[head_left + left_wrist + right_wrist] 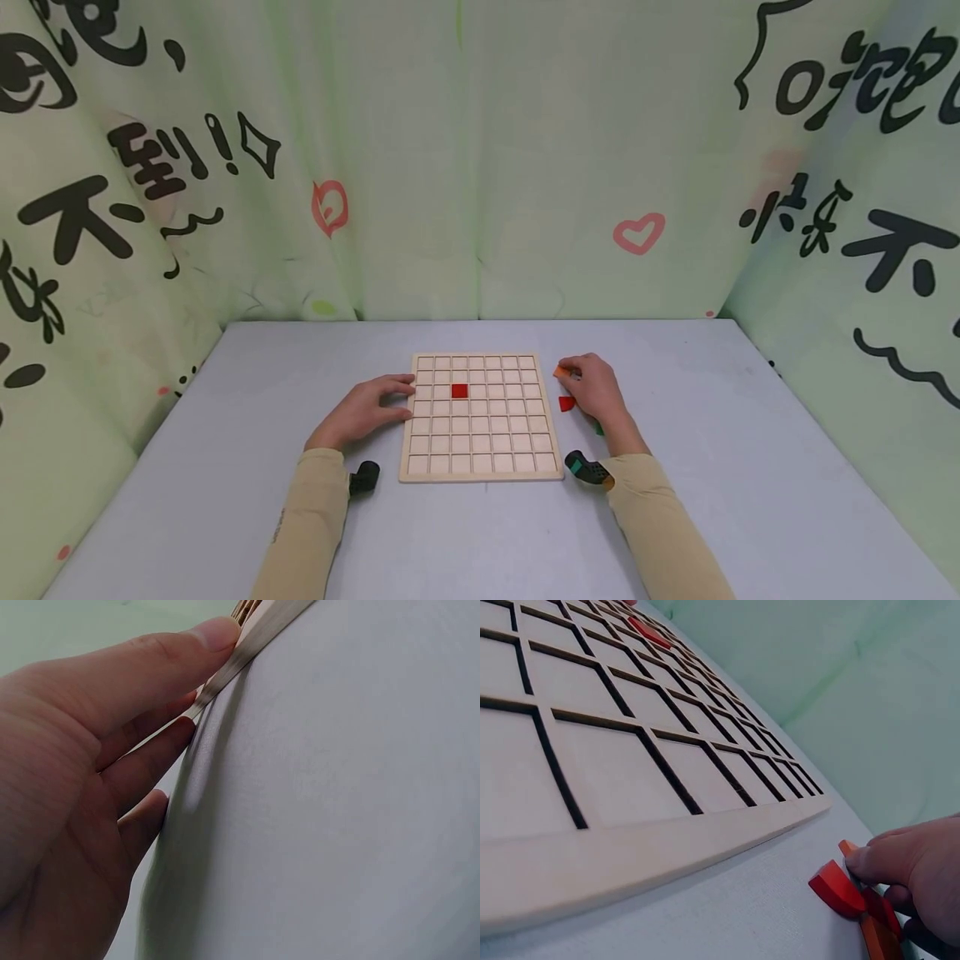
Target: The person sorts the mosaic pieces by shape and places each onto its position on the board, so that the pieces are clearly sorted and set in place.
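A pale wooden grid board (481, 477) lies flat on the grey table, and one red tile (459, 390) sits in a cell near its top middle. My left hand (390, 398) lies flat beside the board. Its straight fingers (161, 660) press against the board's left edge (251, 641). My right hand (576, 377) is just right of the board, with fingers curled down over loose tiles. Its fingertip (870, 861) bears on an orange tile (559, 372) (847, 847). A red tile (566, 403) (835, 888) lies by the thumb. A green tile (599, 430) shows partly under the wrist.
The grey table (750, 467) is walled on three sides by a pale green printed curtain (480, 167). Black wrist cameras (363, 477) (587, 468) sit on both sleeved forearms, close to the board's near corners.
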Demonstrator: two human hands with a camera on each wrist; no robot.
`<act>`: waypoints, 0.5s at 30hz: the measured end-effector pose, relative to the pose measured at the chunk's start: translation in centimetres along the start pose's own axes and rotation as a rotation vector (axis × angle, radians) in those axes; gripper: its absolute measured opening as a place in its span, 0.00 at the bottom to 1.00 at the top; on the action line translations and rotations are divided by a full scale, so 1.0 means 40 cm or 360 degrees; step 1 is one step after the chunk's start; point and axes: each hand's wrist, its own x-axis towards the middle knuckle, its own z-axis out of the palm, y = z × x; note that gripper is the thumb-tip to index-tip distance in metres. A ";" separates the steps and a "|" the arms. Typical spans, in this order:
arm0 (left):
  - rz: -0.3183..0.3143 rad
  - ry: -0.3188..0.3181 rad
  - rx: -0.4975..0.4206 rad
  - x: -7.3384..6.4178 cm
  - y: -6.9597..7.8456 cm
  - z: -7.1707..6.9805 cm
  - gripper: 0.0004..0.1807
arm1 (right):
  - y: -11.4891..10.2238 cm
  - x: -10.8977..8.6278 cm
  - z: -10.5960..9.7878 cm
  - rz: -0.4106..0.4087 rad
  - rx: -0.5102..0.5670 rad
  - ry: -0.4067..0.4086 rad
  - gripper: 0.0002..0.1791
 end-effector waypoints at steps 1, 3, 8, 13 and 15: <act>-0.0003 0.0000 -0.0001 0.000 0.000 0.000 0.23 | 0.000 0.000 0.000 -0.0003 -0.0001 0.0001 0.17; -0.0003 0.0000 -0.0002 0.001 0.000 0.000 0.23 | 0.000 0.000 0.000 -0.0006 0.0006 0.0002 0.17; -0.0007 -0.0002 -0.0010 0.001 -0.002 0.002 0.23 | 0.000 -0.003 0.001 -0.0005 0.0032 0.0032 0.19; -0.0006 -0.0004 -0.0010 0.001 -0.002 0.001 0.23 | -0.001 -0.004 0.003 -0.0023 0.0026 0.0055 0.18; -0.0006 -0.0001 -0.0005 0.002 -0.001 0.000 0.23 | -0.002 -0.004 0.004 -0.0034 0.0015 0.0058 0.17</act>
